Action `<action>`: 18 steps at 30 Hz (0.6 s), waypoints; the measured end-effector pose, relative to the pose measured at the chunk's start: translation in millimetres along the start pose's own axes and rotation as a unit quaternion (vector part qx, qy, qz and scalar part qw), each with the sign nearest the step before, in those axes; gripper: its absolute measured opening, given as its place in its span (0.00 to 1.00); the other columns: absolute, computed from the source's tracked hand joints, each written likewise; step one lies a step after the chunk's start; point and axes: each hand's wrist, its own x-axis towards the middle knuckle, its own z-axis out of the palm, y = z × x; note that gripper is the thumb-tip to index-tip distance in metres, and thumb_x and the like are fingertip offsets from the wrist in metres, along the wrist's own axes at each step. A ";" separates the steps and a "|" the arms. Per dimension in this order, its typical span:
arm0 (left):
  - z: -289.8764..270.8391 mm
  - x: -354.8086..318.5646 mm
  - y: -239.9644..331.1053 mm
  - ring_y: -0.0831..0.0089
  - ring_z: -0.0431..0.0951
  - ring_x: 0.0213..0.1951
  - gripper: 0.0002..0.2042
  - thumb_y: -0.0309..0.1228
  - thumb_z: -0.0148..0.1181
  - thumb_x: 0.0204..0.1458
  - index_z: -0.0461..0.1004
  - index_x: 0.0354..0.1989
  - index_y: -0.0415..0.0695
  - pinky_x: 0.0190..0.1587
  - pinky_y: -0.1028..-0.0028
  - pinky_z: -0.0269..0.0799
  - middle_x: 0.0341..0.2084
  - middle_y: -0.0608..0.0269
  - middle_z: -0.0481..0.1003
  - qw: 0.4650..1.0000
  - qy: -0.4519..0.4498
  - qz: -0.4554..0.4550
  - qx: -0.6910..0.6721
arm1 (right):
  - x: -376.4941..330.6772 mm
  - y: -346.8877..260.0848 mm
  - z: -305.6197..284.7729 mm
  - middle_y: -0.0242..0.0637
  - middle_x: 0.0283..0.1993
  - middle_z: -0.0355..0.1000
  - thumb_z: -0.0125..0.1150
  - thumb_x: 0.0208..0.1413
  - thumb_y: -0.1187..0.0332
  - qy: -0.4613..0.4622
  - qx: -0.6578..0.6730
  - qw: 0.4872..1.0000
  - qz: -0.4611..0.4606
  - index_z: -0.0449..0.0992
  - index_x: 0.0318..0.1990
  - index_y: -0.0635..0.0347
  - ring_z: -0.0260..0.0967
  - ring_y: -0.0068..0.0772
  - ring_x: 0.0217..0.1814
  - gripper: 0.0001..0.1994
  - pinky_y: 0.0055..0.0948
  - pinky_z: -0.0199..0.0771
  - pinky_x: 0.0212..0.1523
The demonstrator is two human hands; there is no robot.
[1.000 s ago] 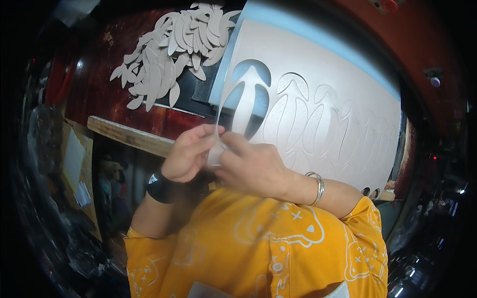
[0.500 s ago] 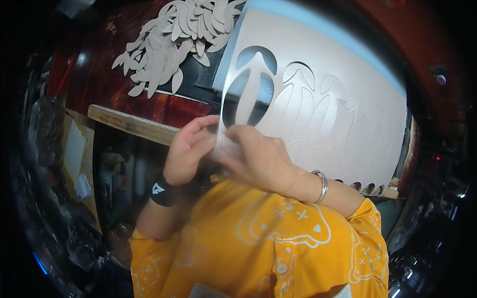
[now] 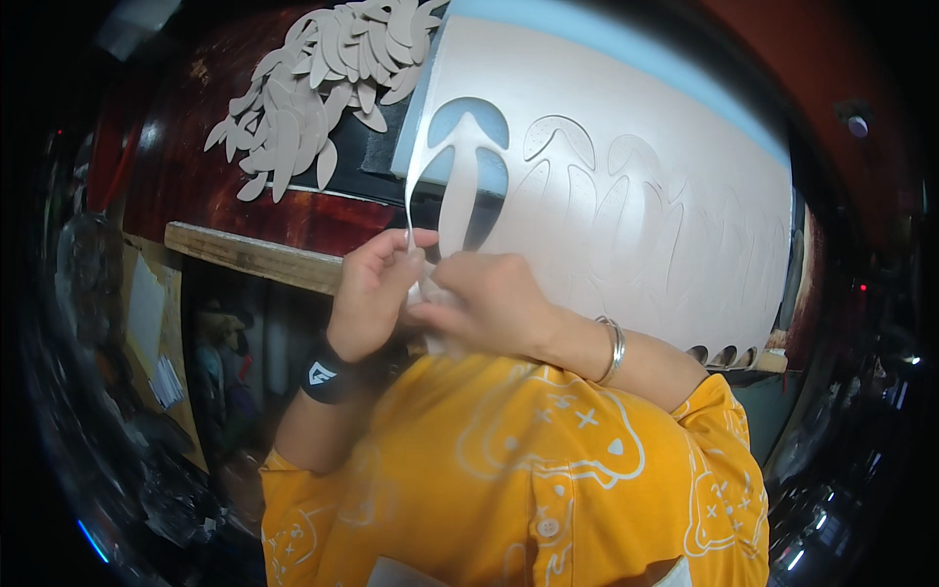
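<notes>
A pale beige, leather-like sheet with rows of curved cut lines spreads in front of me. At its left end, pieces are out, leaving an arched opening and two long curved openings around a narrow stem. My left hand pinches the thin strip along the sheet's left edge, thumb against fingers. Close beside it on the right, my right hand is curled over the near left corner, closed on the sheet's bunched material. The fingertips of my right hand are partly hidden.
Loose curved beige pieces lie heaped on the dark red tabletop at the far left. Light blue material shows beneath the sheet's far edge. A wooden rail runs along the table's near left edge.
The sheet's near left corner has become more bunched between my hands, and the edge strip bends inward. The whole view has shifted, so the sheet and pile appear slightly further left.
</notes>
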 end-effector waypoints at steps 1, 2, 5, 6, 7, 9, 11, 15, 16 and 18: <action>0.0 1.8 1.8 0.84 0.72 0.34 0.12 0.26 0.49 0.59 0.69 0.49 0.36 0.39 0.83 0.68 0.33 0.67 0.74 1.000 0.006 -0.012 0.013 | -0.8 2.4 0.8 0.38 0.23 0.72 0.67 0.45 0.59 0.020 0.030 0.999 -0.013 0.72 0.26 0.58 0.71 0.40 0.24 0.13 0.32 0.70 0.24; 1.7 1.7 2.1 0.84 0.72 0.34 0.11 0.27 0.49 0.59 0.70 0.47 0.36 0.39 0.82 0.68 0.33 0.66 0.74 1.000 0.007 0.010 0.028 | -2.1 4.3 1.1 0.38 0.23 0.71 0.67 0.45 0.60 0.038 0.064 0.997 -0.027 0.72 0.26 0.58 0.71 0.39 0.23 0.13 0.31 0.69 0.23; 7.7 0.1 2.0 0.84 0.71 0.35 0.11 0.26 0.49 0.58 0.70 0.47 0.36 0.38 0.83 0.68 0.35 0.66 0.73 0.999 -0.005 0.040 -0.004 | -7.3 7.6 -2.2 0.36 0.21 0.70 0.66 0.46 0.62 0.096 0.132 0.986 -0.037 0.72 0.24 0.57 0.70 0.37 0.21 0.11 0.30 0.67 0.21; 10.3 -0.9 1.7 0.85 0.71 0.35 0.11 0.26 0.49 0.58 0.69 0.47 0.36 0.37 0.83 0.68 0.35 0.66 0.73 0.999 -0.006 0.039 -0.026 | -9.4 7.8 -4.3 0.35 0.21 0.70 0.66 0.46 0.62 0.113 0.149 0.982 -0.039 0.72 0.23 0.57 0.69 0.37 0.21 0.11 0.29 0.67 0.21; 13.9 -2.4 0.6 0.85 0.71 0.35 0.11 0.26 0.48 0.58 0.69 0.47 0.36 0.36 0.84 0.68 0.36 0.66 0.73 0.998 -0.007 0.038 -0.050 | -11.7 7.7 -6.4 0.35 0.20 0.70 0.66 0.46 0.63 0.118 0.163 0.979 -0.034 0.72 0.22 0.56 0.69 0.36 0.20 0.11 0.29 0.66 0.20; 20.5 -6.3 -1.0 0.85 0.71 0.35 0.11 0.25 0.48 0.58 0.68 0.48 0.35 0.35 0.85 0.68 0.36 0.66 0.73 0.996 0.000 0.037 -0.081 | -15.2 7.0 -11.3 0.36 0.20 0.69 0.66 0.45 0.63 0.127 0.185 0.974 -0.024 0.71 0.22 0.56 0.69 0.36 0.19 0.10 0.28 0.65 0.20; 26.1 -10.2 -2.7 0.86 0.71 0.35 0.12 0.25 0.48 0.58 0.68 0.49 0.35 0.34 0.86 0.69 0.37 0.65 0.73 0.993 0.013 0.049 -0.102 | -16.4 6.0 -15.5 0.36 0.19 0.68 0.66 0.46 0.64 0.136 0.176 0.974 -0.031 0.71 0.21 0.56 0.68 0.34 0.18 0.10 0.27 0.64 0.19; 30.8 -15.9 -7.0 0.85 0.72 0.34 0.11 0.27 0.47 0.59 0.68 0.47 0.36 0.33 0.84 0.68 0.36 0.66 0.74 0.988 0.068 0.051 -0.128 | -9.9 2.7 -18.9 0.36 0.18 0.68 0.65 0.47 0.64 0.126 0.182 0.975 0.011 0.71 0.21 0.58 0.67 0.34 0.17 0.11 0.27 0.64 0.19; 29.1 -17.4 -7.9 0.85 0.72 0.33 0.11 0.28 0.47 0.59 0.69 0.46 0.36 0.33 0.84 0.68 0.34 0.66 0.74 0.993 0.055 0.043 -0.093 | -6.7 1.8 -18.6 0.37 0.18 0.68 0.64 0.47 0.64 0.117 0.172 0.978 0.023 0.71 0.20 0.58 0.67 0.35 0.17 0.12 0.27 0.64 0.19; 24.7 -20.6 -10.1 0.84 0.72 0.31 0.11 0.31 0.46 0.60 0.71 0.42 0.35 0.32 0.82 0.68 0.30 0.66 0.74 0.999 0.043 0.009 -0.012 | 0.2 -0.5 -16.4 0.38 0.18 0.68 0.63 0.49 0.64 0.086 0.165 0.981 0.056 0.71 0.20 0.59 0.66 0.36 0.17 0.12 0.27 0.64 0.19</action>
